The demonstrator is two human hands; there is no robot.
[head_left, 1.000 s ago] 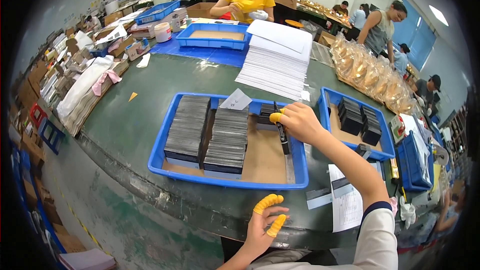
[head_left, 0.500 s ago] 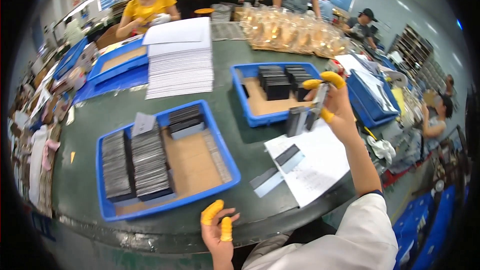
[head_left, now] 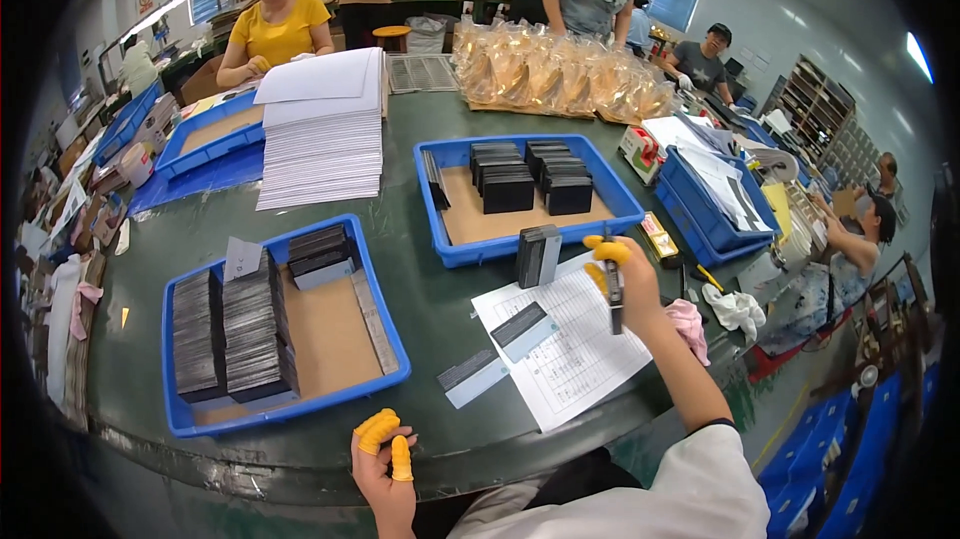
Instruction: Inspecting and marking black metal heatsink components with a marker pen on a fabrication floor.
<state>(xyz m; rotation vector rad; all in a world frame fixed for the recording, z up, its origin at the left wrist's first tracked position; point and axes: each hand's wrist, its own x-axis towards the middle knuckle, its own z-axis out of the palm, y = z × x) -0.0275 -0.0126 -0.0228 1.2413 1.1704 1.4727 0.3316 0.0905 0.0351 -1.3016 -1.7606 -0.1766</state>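
Note:
My right hand (head_left: 634,279), with yellow finger cots, is closed round a slim dark-and-silver tool (head_left: 615,301) held upright above a printed sheet (head_left: 575,371). Its exact kind is unclear at this angle. Beside it a small block of dark and grey cards (head_left: 539,257) stands on end. Two flat dark-and-pale-blue pieces, a card (head_left: 524,331) on the sheet and another card (head_left: 473,377) at its left edge, lie nearby. My left hand (head_left: 382,464), also in yellow finger cots, hovers at the table's front edge, thumb and fingers apart, holding nothing.
A blue tray (head_left: 408,371) at left holds rows of dark cards; a farther blue tray (head_left: 448,257) holds more. Behind are a tall paper stack (head_left: 322,154) and bagged golden items (head_left: 560,69). Stacked blue bins (head_left: 690,209) and cloths (head_left: 738,311) lie right. Several people work around.
My right hand has come down and nearer with the tool, away from the standing cards. The view has shifted, so the trays appear moved left. My left hand stays empty near the edge.

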